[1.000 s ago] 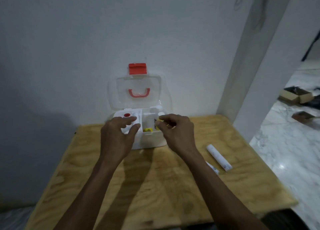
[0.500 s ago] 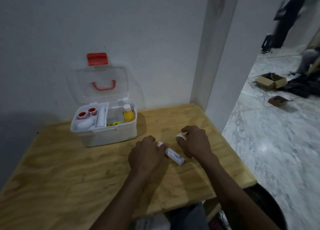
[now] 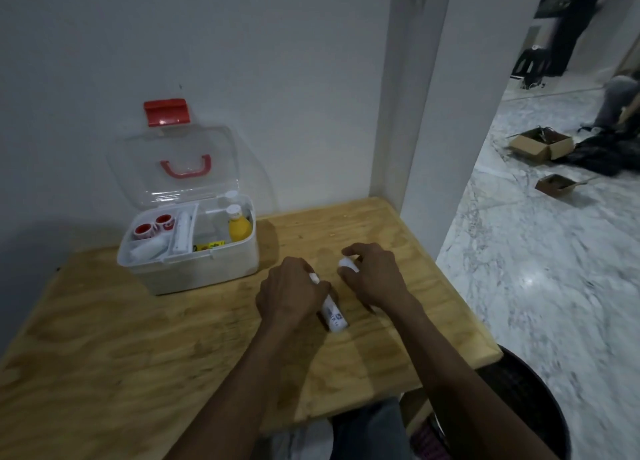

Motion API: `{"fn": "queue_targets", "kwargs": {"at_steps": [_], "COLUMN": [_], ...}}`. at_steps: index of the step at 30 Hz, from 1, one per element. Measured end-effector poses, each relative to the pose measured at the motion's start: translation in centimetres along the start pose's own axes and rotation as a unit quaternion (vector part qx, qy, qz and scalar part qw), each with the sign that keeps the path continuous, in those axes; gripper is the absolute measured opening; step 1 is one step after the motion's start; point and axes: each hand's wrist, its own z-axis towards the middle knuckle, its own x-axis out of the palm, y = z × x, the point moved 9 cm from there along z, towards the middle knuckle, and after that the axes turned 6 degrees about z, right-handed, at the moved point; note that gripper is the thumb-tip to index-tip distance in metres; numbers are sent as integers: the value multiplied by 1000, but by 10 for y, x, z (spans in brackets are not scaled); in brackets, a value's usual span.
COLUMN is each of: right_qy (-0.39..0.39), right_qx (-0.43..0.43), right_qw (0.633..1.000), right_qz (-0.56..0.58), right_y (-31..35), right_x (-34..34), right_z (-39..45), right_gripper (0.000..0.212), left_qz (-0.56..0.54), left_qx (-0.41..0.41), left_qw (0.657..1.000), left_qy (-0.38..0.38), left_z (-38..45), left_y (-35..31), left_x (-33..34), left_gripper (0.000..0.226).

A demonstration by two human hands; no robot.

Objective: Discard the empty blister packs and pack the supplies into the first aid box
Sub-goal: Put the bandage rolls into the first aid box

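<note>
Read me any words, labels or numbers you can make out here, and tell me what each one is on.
None can be read.
White tube under the left hand: dark print, too blurred.
Yellow strip in the first aid box: dark marks, too small.
Yellow bottle: no legible label.

Left hand (image 3: pixel 292 291) curled, palm down; right hand (image 3: pixel 372 274) curled alongside.

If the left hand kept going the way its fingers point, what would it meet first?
The left hand, closed on a tube, points up-right toward bare table, passing right of the box; probably the wall next, though depth is unclear.
</note>
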Motion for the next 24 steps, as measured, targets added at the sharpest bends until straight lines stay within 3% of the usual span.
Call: {"fn": "queue_targets", "kwargs": {"at_steps": [8, 18, 24], "right_qy": [-78, -131, -160], "right_qx": [-41, -123, -175], "right_qw": [992, 969, 945], "right_qz": [93, 168, 224], "right_y": [24, 88, 145], "right_x": [-27, -29, -26], "right_z": [-10, -25, -17], "right_gripper": [25, 22, 20], "left_qz": [-122, -247, -293], "left_qx": [56, 121, 121], "left_qw": [987, 939, 900], "left_qy": [-92, -205, -298], "left_z": [-16, -48, -51], "left_y": [2, 36, 69], "left_x": [-43, -109, -172], "left_gripper": [30, 28, 24]}}
